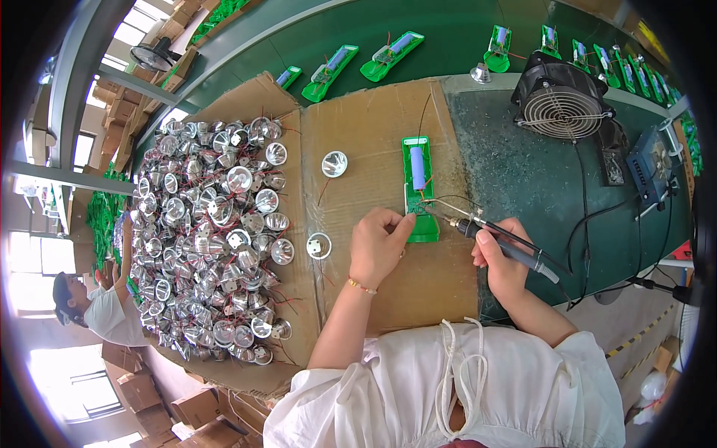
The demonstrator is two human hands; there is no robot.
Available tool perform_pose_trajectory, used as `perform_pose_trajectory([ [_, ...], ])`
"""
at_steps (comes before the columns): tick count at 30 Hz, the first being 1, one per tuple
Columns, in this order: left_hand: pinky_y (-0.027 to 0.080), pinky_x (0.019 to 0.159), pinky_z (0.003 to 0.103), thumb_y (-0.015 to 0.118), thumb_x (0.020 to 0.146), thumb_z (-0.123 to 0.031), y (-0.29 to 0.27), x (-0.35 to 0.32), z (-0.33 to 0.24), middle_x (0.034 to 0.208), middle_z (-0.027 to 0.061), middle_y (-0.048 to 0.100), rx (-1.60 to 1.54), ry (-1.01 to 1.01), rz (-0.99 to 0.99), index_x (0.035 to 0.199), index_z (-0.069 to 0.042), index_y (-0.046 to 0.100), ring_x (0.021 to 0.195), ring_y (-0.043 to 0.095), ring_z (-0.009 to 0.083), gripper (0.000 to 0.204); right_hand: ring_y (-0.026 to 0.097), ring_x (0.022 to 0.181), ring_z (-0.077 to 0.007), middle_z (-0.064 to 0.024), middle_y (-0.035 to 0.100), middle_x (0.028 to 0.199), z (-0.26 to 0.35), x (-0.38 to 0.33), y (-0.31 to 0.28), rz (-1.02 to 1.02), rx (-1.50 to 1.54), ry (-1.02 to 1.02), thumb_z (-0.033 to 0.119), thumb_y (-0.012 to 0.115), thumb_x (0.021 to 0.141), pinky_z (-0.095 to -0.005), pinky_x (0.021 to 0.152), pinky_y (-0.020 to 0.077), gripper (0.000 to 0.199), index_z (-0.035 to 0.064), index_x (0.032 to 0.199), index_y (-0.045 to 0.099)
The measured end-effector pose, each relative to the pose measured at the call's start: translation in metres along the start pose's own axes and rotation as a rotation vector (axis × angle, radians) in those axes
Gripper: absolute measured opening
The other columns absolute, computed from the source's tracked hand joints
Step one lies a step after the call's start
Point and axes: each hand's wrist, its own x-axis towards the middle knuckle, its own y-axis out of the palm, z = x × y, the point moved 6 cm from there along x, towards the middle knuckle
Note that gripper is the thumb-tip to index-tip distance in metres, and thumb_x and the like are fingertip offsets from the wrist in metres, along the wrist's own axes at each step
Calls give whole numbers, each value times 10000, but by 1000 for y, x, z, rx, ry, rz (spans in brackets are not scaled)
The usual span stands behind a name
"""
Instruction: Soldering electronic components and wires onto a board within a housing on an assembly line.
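On the cardboard in front of me lies a long green plastic casing [423, 228] holding a blue cylindrical battery cell [417, 168] and a small circuit board [418, 203]. My left hand [379, 245] is closed in a pinch at the casing's left edge, beside the board; whatever lies between the fingertips is hidden. A soldering iron [515, 252] is gripped in my right hand [502, 261], its tip pointing left to the board. Thin wires cross the board near the tip. Two loose silver reflector cups, one upper [334, 163] and one lower [319, 246], lie left of the casing.
Many wired reflector cups [224, 216] are heaped in a cardboard tray at left. More green casings [328, 73] line the far belt. A black fan [560, 101] and a blue soldering station [648, 164] stand at right, with trailing cables. Another person [104, 310] works at far left.
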Motion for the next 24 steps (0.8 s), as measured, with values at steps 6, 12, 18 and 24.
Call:
perform_pose_trajectory([
  [6, 416, 451, 269, 654, 764, -212, 0, -2, -10, 636, 92, 585, -24, -30, 42, 675, 17, 597, 476, 547, 148, 252, 513, 480, -85, -88, 561, 609, 8, -3, -16, -54, 17, -66, 98, 605, 814, -206, 440, 424, 169, 4, 816, 465],
  [12, 458, 489, 277, 611, 735, -201, 0, 0, -20, 500, 56, 585, 286, 181, 124, 668, -36, 641, 456, 572, 137, 181, 483, 452, -90, -75, 529, 582, 15, -3, -51, -134, -80, -172, 79, 552, 826, -194, 409, 379, 140, 19, 822, 426],
  [18, 469, 514, 293, 554, 742, -197, 29, 109, -99, 486, 75, 570, 303, 417, 33, 614, -23, 630, 480, 588, 169, 229, 496, 460, -81, -72, 542, 587, -3, 7, -70, -217, -66, -56, 110, 595, 807, -192, 421, 397, 168, 20, 803, 452],
  [24, 371, 876, 440, 651, 708, -374, 42, 231, -140, 1175, 133, 483, 437, 587, -446, 1107, -115, 555, 1114, 433, 306, 485, 535, 510, -82, -64, 568, 617, -3, 8, -70, -211, 10, 24, 62, 630, 771, -219, 465, 440, 154, 17, 780, 483],
])
